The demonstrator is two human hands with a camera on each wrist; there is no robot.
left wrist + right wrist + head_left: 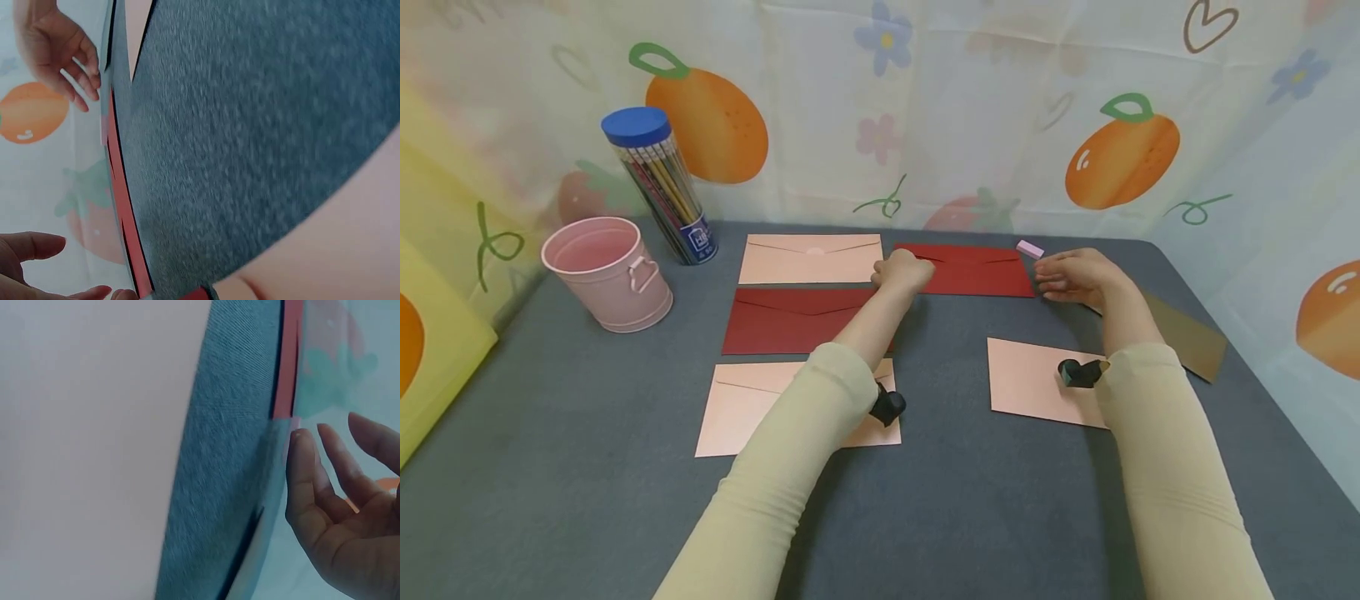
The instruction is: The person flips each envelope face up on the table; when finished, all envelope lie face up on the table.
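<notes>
Sleeves (1172, 475): crossing lower frame
Upper red envelope (977, 271): lying left-to-right between hands
Left hand (904, 271): overlapping left end; grip, cannot tell
Right hand (1078, 277): spreading beside right end

Pink bucket (612, 285) near pencil tube (662, 192), fruit-print cloth (820, 133) behind.

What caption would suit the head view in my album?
Left hand and right hand among envelopes on a gray tabletop; pink bucket and pencil tub at left.

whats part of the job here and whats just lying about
Seemingly the job: two red envelopes, three pink envelopes, brown envelope

Apparently just lying about: pink bucket and blue-lidded pencil tube, both off left; perhaps small pink block
</notes>
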